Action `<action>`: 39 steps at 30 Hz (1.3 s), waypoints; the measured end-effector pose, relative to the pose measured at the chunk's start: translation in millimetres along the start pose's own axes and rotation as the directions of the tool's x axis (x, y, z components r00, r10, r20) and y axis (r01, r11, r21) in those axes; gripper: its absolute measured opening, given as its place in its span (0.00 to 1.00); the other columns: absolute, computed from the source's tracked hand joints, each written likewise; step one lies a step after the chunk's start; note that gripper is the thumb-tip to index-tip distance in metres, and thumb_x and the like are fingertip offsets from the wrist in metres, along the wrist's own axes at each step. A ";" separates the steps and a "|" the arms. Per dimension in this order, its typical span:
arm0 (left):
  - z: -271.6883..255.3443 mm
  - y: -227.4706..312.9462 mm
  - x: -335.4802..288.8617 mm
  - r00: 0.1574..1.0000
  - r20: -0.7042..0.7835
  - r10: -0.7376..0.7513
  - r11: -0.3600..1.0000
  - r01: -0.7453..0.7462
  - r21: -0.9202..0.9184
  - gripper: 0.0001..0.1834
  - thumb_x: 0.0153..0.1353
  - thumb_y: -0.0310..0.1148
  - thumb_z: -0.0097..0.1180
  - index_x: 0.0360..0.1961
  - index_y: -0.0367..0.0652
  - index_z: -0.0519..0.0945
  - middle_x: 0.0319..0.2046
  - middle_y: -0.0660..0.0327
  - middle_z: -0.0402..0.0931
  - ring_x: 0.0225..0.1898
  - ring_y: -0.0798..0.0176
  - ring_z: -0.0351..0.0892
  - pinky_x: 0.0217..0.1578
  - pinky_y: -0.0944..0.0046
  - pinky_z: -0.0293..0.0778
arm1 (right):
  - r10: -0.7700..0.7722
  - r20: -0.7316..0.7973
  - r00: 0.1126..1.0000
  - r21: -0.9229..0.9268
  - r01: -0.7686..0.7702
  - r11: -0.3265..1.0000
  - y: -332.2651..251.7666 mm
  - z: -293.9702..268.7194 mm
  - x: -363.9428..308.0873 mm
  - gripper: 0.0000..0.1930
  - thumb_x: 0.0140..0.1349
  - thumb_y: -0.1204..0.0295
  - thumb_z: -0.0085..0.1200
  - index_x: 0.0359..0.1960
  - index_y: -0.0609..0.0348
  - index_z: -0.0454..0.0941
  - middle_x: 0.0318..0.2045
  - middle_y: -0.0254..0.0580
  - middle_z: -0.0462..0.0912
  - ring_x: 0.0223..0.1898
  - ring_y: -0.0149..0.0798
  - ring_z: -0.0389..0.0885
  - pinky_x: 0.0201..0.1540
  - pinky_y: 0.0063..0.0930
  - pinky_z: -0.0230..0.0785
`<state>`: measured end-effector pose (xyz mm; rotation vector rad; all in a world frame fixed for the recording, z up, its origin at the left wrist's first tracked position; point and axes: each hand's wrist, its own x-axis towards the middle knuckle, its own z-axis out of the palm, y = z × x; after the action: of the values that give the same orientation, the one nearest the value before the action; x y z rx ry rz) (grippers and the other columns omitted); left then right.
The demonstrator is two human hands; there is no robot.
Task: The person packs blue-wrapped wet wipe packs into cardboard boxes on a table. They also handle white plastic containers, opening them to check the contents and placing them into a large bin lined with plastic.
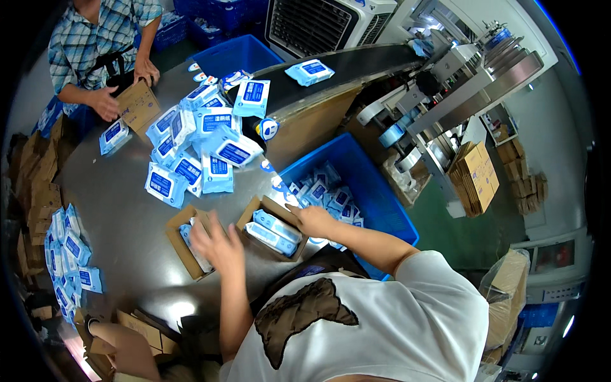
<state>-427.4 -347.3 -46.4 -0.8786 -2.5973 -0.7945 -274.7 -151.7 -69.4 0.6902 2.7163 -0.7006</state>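
Our left hand [219, 245], fingers spread, rests over a small carton [189, 242] on the table [127, 216]; our right hand [312, 220] grips the rim of a second carton [272, 226] holding wipe packs [275, 230], just beside it.

Two open cardboard boxes [270, 224] sit at lower centre. One blue bin [375, 191] stands at centre right, another blue bin [238, 54] at upper centre. One wipe pack [309, 71] lies on the conveyor belt [363, 60]. Packs in the table's pile [200, 137] are too many to count.
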 end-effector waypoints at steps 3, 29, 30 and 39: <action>-7.0 -48.8 -14.6 0.947 0.182 -0.266 0.962 0.273 -0.010 0.34 0.58 0.44 0.58 0.62 0.38 0.65 0.61 0.45 0.60 0.60 0.39 0.58 0.59 0.42 0.57 | -0.023 0.104 0.994 0.223 -0.001 0.975 -13.7 8.6 -6.2 0.36 0.55 0.68 0.51 0.67 0.50 0.54 0.32 0.62 0.81 0.34 0.60 0.81 0.39 0.50 0.72; -67.8 -173.6 -69.6 0.873 -0.008 -0.487 0.754 0.425 0.502 0.25 0.66 0.47 0.50 0.55 0.38 0.69 0.50 0.46 0.71 0.51 0.44 0.70 0.46 0.48 0.71 | 0.123 -0.686 0.717 0.211 0.034 0.977 69.4 -86.8 5.5 0.19 0.48 0.79 0.56 0.46 0.57 0.78 0.46 0.46 0.78 0.52 0.51 0.73 0.55 0.42 0.65; -68.8 -162.7 -64.9 0.925 -0.111 -0.365 0.761 0.365 0.537 0.27 0.66 0.47 0.50 0.59 0.39 0.68 0.55 0.47 0.68 0.56 0.44 0.67 0.49 0.48 0.70 | 0.028 -0.848 0.530 -0.025 -0.093 0.995 111.6 -117.3 -22.0 0.21 0.45 0.81 0.54 0.45 0.58 0.76 0.46 0.49 0.77 0.51 0.54 0.72 0.57 0.43 0.62; -53.1 -87.7 3.0 0.993 -0.073 -0.089 0.995 0.092 0.039 0.23 0.60 0.28 0.60 0.55 0.38 0.70 0.61 0.47 0.60 0.63 0.45 0.57 0.59 0.51 0.59 | 0.695 -0.689 -0.204 0.360 -0.929 0.084 328.0 -229.0 -265.0 0.40 0.49 0.66 0.55 0.68 0.42 0.55 0.70 0.49 0.50 0.70 0.53 0.47 0.68 0.51 0.46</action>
<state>-480.0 -435.0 -38.1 -0.7118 -2.5967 -0.7775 89.3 116.9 90.8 2.8434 1.6956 0.5622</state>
